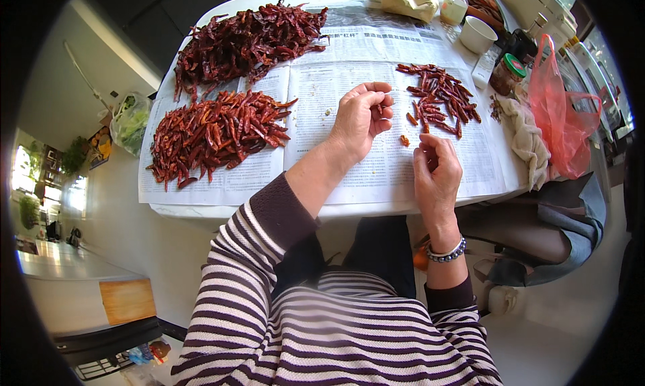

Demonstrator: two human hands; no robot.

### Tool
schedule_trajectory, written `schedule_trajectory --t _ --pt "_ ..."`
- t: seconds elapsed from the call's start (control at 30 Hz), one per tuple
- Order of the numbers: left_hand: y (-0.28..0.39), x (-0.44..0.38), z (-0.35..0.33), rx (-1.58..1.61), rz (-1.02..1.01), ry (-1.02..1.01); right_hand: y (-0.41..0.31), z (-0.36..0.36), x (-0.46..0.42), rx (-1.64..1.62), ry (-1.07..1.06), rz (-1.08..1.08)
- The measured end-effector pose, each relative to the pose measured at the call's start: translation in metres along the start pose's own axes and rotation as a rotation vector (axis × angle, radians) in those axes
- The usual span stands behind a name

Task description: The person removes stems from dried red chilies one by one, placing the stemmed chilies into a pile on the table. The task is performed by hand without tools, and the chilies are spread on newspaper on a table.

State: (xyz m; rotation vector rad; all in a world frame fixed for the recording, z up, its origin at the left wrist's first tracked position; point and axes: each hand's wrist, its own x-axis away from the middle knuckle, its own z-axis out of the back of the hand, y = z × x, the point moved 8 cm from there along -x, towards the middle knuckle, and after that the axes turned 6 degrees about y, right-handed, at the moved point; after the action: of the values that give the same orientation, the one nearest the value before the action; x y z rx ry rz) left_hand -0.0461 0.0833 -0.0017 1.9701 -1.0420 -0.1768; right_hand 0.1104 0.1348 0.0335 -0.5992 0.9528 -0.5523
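My left hand [360, 120] is raised over the newspaper [347, 179] with its fingers curled; a small reddish bit shows between them, perhaps a piece of dried chili. To its right, my right hand [438, 167] has thumb and fingers bent close together, the fingertips just below a small pile of dried red chilies [443, 99]. Whether it holds anything is hidden. One orange chili piece [404, 140] lies between the hands. On the left lie a pile of bright red dried chilies [221, 134] and, beyond it, a larger heap of dark, wrinkled dried chilies [252, 41].
Along the table's right side stand a white bowl [477, 35], a jar with a green lid [508, 73], a dark bottle [524, 42], a cloth [526, 139] and a red plastic bag [559, 119]. A paper bag [409, 0] lies at the back. A chair [529, 230] stands right.
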Motion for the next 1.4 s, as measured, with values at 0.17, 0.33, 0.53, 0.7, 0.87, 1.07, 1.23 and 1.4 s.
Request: schedule_trajectory --t 0.17,0.33,0.53,0.7,0.87,1.07,1.23,1.4 --pt "0.0 0.001 0.0 0.025 0.013 0.005 -0.003 -0.015 -0.012 0.179 -0.175 -0.003" --pt "-0.008 0.001 -0.003 0.035 0.07 -0.022 -0.004 -0.026 -0.016 0.328 -0.256 0.075" --pt "-0.01 0.005 -0.004 -0.011 0.101 -0.018 0.01 -0.012 -0.03 0.056 -0.131 -0.11" --pt "-0.024 0.002 -0.004 -0.107 0.107 -0.01 0.017 -0.012 -0.059 -0.099 -0.197 -0.148" --pt "-0.021 0.008 -0.008 -0.158 0.073 -0.015 -0.016 -0.047 -0.12 0.002 -0.401 0.041" --pt "-0.019 0.009 -0.004 -0.113 0.075 0.033 -0.013 -0.146 -0.169 -0.079 -0.616 -0.15" --pt "-0.024 0.005 0.004 0.054 0.144 0.11 -0.028 -0.221 -0.182 -0.02 -0.708 -0.168" --pt "-0.029 -0.002 0.002 0.093 0.156 0.091 -0.059 -0.267 -0.191 -0.027 -0.632 0.01"
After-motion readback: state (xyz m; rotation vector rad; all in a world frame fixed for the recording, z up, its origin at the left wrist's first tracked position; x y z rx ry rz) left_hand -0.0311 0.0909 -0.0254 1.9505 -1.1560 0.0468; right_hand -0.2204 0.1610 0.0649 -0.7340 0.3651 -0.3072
